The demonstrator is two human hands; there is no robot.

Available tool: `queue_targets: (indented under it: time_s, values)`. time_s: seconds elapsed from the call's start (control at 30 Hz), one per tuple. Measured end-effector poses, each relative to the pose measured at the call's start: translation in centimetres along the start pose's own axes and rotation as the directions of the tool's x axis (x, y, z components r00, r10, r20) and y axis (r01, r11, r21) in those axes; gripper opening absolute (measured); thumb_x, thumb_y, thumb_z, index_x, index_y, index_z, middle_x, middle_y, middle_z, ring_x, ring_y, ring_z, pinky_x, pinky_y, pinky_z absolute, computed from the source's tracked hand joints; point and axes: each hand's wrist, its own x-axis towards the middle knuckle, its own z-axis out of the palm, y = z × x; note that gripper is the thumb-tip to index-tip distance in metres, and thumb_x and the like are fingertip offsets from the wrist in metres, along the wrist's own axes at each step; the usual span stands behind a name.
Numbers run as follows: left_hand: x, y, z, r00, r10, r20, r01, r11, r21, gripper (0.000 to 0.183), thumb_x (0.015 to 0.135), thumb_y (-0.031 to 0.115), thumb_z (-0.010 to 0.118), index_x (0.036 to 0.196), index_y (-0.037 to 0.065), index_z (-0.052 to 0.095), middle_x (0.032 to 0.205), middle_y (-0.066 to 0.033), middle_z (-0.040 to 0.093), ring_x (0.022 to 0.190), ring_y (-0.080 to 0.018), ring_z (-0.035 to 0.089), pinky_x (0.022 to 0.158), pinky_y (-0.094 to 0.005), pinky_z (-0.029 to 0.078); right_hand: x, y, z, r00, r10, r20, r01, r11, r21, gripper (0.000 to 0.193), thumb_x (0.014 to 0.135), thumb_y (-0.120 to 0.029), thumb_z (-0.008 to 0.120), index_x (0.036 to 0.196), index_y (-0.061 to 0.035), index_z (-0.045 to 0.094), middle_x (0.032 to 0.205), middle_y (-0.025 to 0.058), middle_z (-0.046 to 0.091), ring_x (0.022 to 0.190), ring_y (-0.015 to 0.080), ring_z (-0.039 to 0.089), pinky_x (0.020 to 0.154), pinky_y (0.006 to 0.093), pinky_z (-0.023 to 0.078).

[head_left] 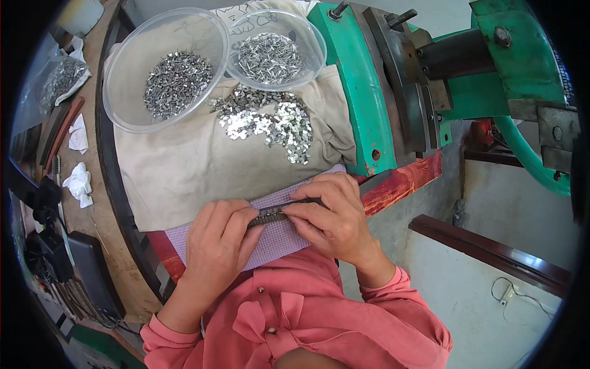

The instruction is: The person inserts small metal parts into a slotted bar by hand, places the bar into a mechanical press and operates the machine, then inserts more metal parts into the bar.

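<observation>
A narrow dark metal strip with a row of fine ridges (268,216) spans between my two hands, close to my body. My left hand (218,237) pinches its left end between thumb and fingers. At the other end, my right hand (329,215) has thumb and fingertips closed on the strip; whether a small piece is also in those fingers I cannot make out. Beneath both hands lies a lilac checked cloth (286,238). Farther off, a loose pile of small shiny metal pieces (289,126) rests on a beige cloth (172,178).
Two clear plastic bowls, a larger one (123,92) and a smaller one (318,46), hold small metal parts behind the pile. A green machine (359,92) stands at the right. On the left wooden table (117,246) lie crumpled tissues (78,184) and a black case (95,273).
</observation>
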Motion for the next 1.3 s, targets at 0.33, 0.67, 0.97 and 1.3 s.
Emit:
queue_targets:
  time_s: [0.33,0.67,0.97,1.3]
  values:
    - [0.0,-0.1,0.2,0.999,0.023,0.025,-0.025,0.998,0.052,0.032,0.071,0.004,0.078,0.101,0.003,0.066,0.102,-0.0089,0.062,0.087,-0.0296,0.059,0.074,-0.041,0.049,0.9,-0.5,0.7,0.997,-0.07,0.039,0.071,0.997,-0.024,0.019,0.075,-0.009,0.079,0.09,-0.0084,0.067,0.107,0.0036,0.063,0.106,0.0272,0.058,0.094,0.0443,0.044]
    - [-1.3,0.0,-1.0,0.997,-0.057,-0.043,0.058,0.997,0.04,0.037,0.069,-0.003,0.081,0.101,0.002,0.065,0.098,-0.012,0.065,0.087,-0.0319,0.062,0.073,-0.0405,0.05,4.4,2.0,1.7,0.997,-0.062,-0.05,0.057,0.994,-0.092,0.02,0.074,-0.007,0.08,0.092,-0.0089,0.069,0.107,0.0022,0.066,0.101,0.0284,0.06,0.089,0.0421,0.045]
    - [-1.5,-0.2,-0.3,0.994,-0.046,-0.103,0.049,0.998,0.035,0.028,0.071,0.0,0.079,0.095,0.005,0.066,0.096,-0.0074,0.065,0.084,-0.0285,0.061,0.071,-0.039,0.048,4.3,2.2,1.5,0.997,-0.078,0.005,0.078,0.995,-0.059,0.02,0.076,-0.01,0.079,0.092,-0.0088,0.067,0.108,0.0022,0.062,0.105,0.027,0.058,0.091,0.0421,0.044]
    - [-1.2,0.0,0.0,0.985,-0.1,-0.138,0.102,0.995,0.011,0.024,0.071,-0.002,0.078,0.089,0.005,0.064,0.094,-0.0077,0.065,0.082,-0.0284,0.06,0.071,-0.0386,0.047,4.5,2.1,1.9,0.996,-0.069,-0.048,0.063,0.991,-0.122,0.019,0.078,-0.007,0.076,0.094,-0.0084,0.065,0.103,0.0037,0.062,0.101,0.0272,0.058,0.09,0.0428,0.045]
